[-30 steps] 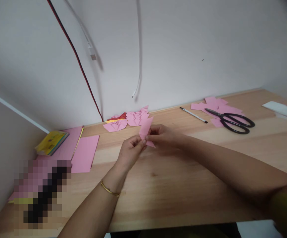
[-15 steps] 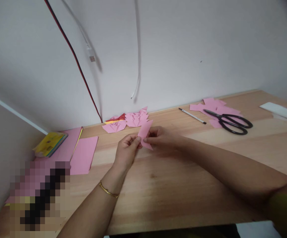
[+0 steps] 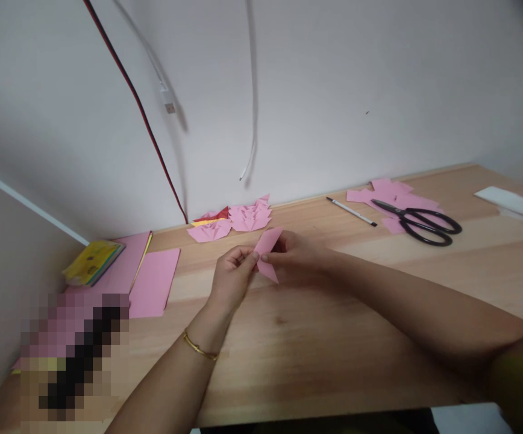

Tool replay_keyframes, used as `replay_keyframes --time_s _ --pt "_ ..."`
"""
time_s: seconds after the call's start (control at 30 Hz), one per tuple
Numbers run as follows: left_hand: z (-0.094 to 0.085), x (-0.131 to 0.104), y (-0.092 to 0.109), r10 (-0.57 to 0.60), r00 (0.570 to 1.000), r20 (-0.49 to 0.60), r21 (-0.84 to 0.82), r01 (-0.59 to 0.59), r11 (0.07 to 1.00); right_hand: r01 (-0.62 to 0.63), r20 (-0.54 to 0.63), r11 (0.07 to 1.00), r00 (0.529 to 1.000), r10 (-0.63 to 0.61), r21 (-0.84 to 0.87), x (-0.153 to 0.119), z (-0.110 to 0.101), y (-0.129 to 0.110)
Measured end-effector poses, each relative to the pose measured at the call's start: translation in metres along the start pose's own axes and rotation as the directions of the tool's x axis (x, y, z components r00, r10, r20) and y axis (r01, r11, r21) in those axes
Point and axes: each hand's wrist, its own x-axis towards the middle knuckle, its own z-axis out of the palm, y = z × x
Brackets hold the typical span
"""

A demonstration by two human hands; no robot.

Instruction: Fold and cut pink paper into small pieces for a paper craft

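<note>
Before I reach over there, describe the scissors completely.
The scissors have dark metal blades, apparently closed, and two big, smooth black loop handles. They lie flat toward the back right of the wooden table, tips pointing left and wallward. Pink paper scraps lie beneath part of them. Nothing is holding them.

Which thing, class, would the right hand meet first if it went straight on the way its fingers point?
Past the held paper already at its fingers, the right hand would probably meet the left hand; depth is hard to judge.
</note>
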Motion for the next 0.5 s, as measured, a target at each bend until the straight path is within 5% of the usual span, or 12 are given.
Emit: replay_keyframes --time_s 0.23,0.5 --pt "0.0006 -0.0008 -0.0009 -0.025 1.000 -0.001 -0.030 0.025 0.999 0.168 -0.073 0.978 0.984 -0.159 0.126 0.0017 0.0067 0.0022" --pt "0.0007 0.0015 -0.0002 -0.107 0.994 -0.012 -0.189 0.102 0.977 0.030 0.049 0.920 0.997 -0.054 0.391 -0.0068 0.0072 0.0044"
